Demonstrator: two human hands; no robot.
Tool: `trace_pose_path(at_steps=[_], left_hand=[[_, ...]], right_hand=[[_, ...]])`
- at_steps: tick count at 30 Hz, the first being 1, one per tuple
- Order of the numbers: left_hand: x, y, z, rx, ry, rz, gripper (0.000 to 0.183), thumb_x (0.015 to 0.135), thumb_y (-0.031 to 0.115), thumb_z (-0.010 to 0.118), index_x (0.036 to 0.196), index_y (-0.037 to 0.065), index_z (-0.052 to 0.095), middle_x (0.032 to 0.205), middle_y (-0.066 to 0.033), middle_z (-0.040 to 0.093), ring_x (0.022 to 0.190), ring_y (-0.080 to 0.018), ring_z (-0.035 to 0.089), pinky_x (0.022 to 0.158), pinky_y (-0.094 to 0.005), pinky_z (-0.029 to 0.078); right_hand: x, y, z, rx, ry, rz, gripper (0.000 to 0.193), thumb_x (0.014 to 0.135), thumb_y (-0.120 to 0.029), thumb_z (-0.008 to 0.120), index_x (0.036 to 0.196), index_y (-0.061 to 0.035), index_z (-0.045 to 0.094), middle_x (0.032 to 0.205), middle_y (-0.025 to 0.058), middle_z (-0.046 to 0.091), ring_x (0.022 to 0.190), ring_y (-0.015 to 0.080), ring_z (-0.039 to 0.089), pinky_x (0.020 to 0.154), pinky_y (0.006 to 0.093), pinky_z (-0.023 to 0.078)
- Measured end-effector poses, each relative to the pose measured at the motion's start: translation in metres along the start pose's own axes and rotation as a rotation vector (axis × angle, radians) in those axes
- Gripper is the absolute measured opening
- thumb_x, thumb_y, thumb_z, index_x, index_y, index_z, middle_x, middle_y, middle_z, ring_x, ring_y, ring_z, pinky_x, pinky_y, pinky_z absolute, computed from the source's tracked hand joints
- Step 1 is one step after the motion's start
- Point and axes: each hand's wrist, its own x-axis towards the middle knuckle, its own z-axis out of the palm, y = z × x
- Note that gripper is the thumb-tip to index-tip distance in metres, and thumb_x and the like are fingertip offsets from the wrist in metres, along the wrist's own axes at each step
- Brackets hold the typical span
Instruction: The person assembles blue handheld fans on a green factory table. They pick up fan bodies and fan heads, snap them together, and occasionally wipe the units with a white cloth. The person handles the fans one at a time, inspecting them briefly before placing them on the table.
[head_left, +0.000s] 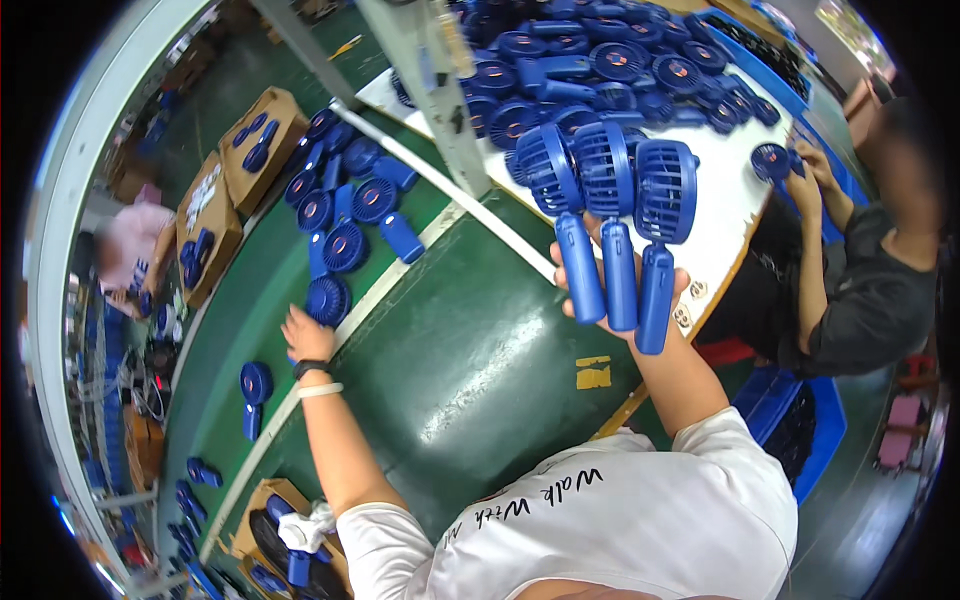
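head view: i look down over my white shirt at blue handheld fans, some of them in my right hand.
right hand: my right hand is raised, palm up, its fingers gathered round the handles it carries.
held fans: three blue fans sit side by side in that hand, heads away from me, handle ends toward me.
long axes: the left one leans with its head to the left, the middle one less so, the right one leans slightly right, so the three spread a little at the top; their grilles show mostly edge-on.
left hand: my left hand reaches out, fingers a little apart, a black band on the wrist; i cannot tell whether it grips anything.
fan at the left hand: a round blue fan head is just beside my fingers; its handle is hidden, so i cannot tell its axis.
lone fan: a blue fan lies left of my wrist, head away, handle toward me.
belt: green surface with a pale strip; farther along it, a heap of fans points many ways.
cartons: open cardboard boxes stand beyond, with fans inside.
white table: a big pile of fans covers its far part.
co-worker: at right, a seated person holds another fan.
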Motion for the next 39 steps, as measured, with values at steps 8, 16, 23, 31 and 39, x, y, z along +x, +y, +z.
trace_pose_path(at_steps=[8,16,23,31,39], left_hand=[[0.023,-0.010,-0.006,-0.085,-0.246,0.240,0.075,0.062,0.019,0.071,0.128,0.004,0.040,0.103,-0.0205,0.059,0.098,-0.0382,0.056,0.086,-0.0412,0.046],[-0.095,0.025,-0.072,-1.761,-0.251,-0.146,0.035,0.092,0.031,0.050,0.111,0.001,0.050,0.102,-0.0157,0.061,0.083,-0.0227,0.060,0.073,-0.0330,0.050],[-0.156,0.049,-0.078,-2.387,-0.798,-0.200,0.053,0.089,0.041,0.041,0.131,0.009,0.039,0.116,-0.0136,0.052,0.084,-0.0221,0.056,0.076,-0.0475,0.048],[-0.176,0.045,-0.070,-2.101,-0.581,-0.021,0.079,0.075,0.000,0.067,0.138,0.015,0.022,0.118,-0.0133,0.047,0.109,-0.0274,0.054,0.088,-0.0452,0.047],[-0.156,0.040,-0.027,-2.130,-0.402,-0.285,0.053,0.078,0.006,0.068,0.122,0.014,0.038,0.095,-0.0035,0.052,0.084,-0.0147,0.058,0.074,-0.0327,0.052]], right_hand=[[-0.025,-0.055,0.007,-0.314,0.225,-0.197,0.111,0.061,-0.059,0.074,0.140,-0.0054,0.016,0.132,0.0256,0.034,0.117,0.0362,0.045,0.093,0.0492,0.043],[-0.024,-0.195,-0.069,-0.875,1.136,-0.664,0.029,0.072,-0.018,0.072,0.094,-0.0036,0.061,0.083,0.0045,0.062,0.067,0.0155,0.061,0.062,0.0284,0.051],[-0.018,-0.316,-0.165,-0.767,1.327,-0.277,0.038,0.076,-0.041,0.070,0.098,-0.0138,0.057,0.086,0.0039,0.060,0.078,0.0213,0.059,0.071,0.0393,0.049],[-0.018,-0.307,-0.180,-1.170,1.370,-0.106,0.043,0.087,-0.039,0.058,0.116,-0.0077,0.053,0.110,0.0074,0.057,0.096,0.0200,0.057,0.082,0.0321,0.047],[0.013,-0.192,-0.075,-2.602,0.993,-0.535,0.040,0.082,-0.016,0.062,0.118,-0.0002,0.054,0.110,0.0154,0.058,0.096,0.0232,0.057,0.082,0.0325,0.045]])
